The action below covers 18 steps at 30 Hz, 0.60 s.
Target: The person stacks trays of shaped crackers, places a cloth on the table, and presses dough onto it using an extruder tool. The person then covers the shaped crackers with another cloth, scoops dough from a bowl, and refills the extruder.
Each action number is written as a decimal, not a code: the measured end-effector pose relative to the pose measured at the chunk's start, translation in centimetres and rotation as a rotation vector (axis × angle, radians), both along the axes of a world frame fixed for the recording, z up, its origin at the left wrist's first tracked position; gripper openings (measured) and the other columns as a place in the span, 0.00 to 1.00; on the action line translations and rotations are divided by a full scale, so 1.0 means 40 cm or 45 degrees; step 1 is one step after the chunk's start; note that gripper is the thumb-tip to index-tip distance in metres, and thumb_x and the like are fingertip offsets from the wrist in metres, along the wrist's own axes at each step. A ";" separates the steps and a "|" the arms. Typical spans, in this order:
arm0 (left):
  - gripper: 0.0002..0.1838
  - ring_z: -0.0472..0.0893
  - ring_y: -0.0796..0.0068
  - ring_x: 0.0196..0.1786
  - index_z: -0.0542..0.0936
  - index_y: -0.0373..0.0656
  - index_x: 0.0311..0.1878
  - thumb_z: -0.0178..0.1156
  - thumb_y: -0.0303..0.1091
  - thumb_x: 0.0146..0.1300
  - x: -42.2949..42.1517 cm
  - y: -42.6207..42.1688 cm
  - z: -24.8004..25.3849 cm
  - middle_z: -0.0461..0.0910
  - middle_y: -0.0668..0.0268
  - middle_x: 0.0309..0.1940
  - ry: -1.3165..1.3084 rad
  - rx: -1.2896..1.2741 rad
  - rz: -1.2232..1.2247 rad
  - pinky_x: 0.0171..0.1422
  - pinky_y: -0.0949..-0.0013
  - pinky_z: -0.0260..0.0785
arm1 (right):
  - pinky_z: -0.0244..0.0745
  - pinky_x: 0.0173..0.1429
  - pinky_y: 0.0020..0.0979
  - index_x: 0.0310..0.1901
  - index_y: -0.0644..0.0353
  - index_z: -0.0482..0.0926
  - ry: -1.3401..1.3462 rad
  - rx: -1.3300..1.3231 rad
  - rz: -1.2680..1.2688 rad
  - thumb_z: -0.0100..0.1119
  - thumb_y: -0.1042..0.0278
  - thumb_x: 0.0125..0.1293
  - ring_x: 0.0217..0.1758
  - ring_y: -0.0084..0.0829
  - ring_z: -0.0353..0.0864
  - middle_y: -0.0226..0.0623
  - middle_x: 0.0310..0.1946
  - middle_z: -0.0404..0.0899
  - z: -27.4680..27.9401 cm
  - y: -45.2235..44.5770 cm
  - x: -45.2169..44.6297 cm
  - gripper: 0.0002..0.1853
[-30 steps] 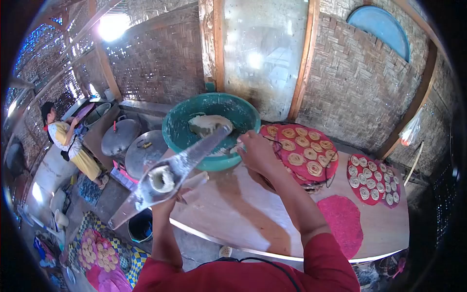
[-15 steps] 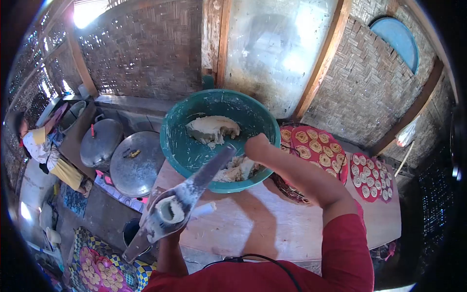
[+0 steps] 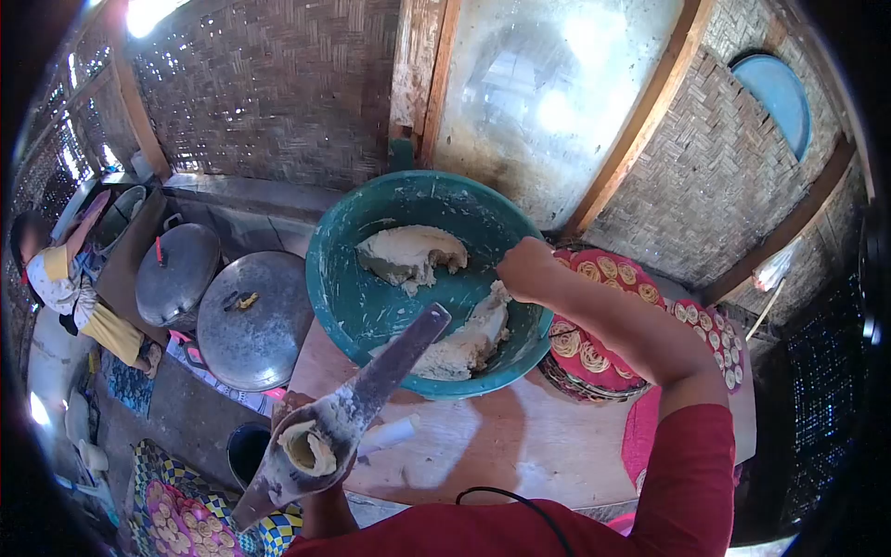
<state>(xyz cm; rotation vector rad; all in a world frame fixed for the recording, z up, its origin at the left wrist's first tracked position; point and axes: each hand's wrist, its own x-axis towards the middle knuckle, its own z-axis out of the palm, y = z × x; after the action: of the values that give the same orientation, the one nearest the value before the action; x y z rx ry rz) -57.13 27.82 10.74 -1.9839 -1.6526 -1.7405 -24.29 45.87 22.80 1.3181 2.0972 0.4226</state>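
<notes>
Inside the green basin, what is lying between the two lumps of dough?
In the head view, only the smeared floor of the basin shows between the far lump and near lump.

2 pale dough lumps [image 3: 469, 345] in green basin [image 3: 436, 197], tilted 2-handled press [image 3: 348, 408]

- We record a pale, smooth-topped table [image 3: 548, 446] with a shadow across its front part.
- Toward its far left we note a wide green basin [image 3: 445, 386], upright.
- Just right of this we see a round woven basket [image 3: 605, 395], its covering pink with coils.
- Farther right we log a pink sheet [image 3: 640, 429], partly hidden by the sleeve.
- On the grey floor [image 3: 190, 399] we find a dark bucket [image 3: 246, 446] and, near it, a checked cloth [image 3: 278, 531].
</notes>
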 end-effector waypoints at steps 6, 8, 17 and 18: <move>0.33 0.71 0.59 0.56 0.68 0.38 0.58 0.69 0.34 0.49 -0.007 -0.012 -0.013 0.71 0.56 0.53 -0.030 -0.031 0.021 0.62 0.58 0.61 | 0.79 0.37 0.39 0.31 0.56 0.84 0.085 -0.102 0.094 0.58 0.66 0.50 0.34 0.40 0.85 0.39 0.30 0.84 -0.078 -0.005 0.026 0.09; 0.32 0.71 0.59 0.56 0.68 0.37 0.57 0.69 0.34 0.49 -0.005 -0.013 -0.012 0.71 0.56 0.52 -0.035 -0.035 0.022 0.62 0.58 0.61 | 0.79 0.36 0.38 0.30 0.56 0.84 0.118 -0.100 0.058 0.58 0.67 0.49 0.34 0.39 0.85 0.40 0.30 0.84 -0.079 -0.024 0.025 0.08; 0.32 0.71 0.59 0.54 0.68 0.36 0.56 0.69 0.33 0.48 0.047 -0.016 -0.001 0.72 0.56 0.51 0.006 -0.003 -0.051 0.61 0.59 0.62 | 0.77 0.33 0.40 0.23 0.57 0.83 0.529 0.106 0.200 0.59 0.68 0.44 0.30 0.41 0.84 0.43 0.23 0.82 -0.137 -0.126 0.000 0.05; 0.32 0.72 0.59 0.54 0.68 0.36 0.56 0.69 0.33 0.48 0.055 -0.019 0.000 0.72 0.56 0.51 0.013 0.003 -0.057 0.61 0.59 0.62 | 0.77 0.34 0.40 0.23 0.58 0.83 0.534 0.102 0.224 0.58 0.68 0.45 0.29 0.42 0.84 0.42 0.22 0.81 -0.132 -0.134 0.000 0.06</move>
<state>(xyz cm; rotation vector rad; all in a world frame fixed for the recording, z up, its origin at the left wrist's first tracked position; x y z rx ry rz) -54.92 27.07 10.73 -2.0413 -1.6143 -1.7425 -24.29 40.52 17.50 1.3638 2.5805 0.3263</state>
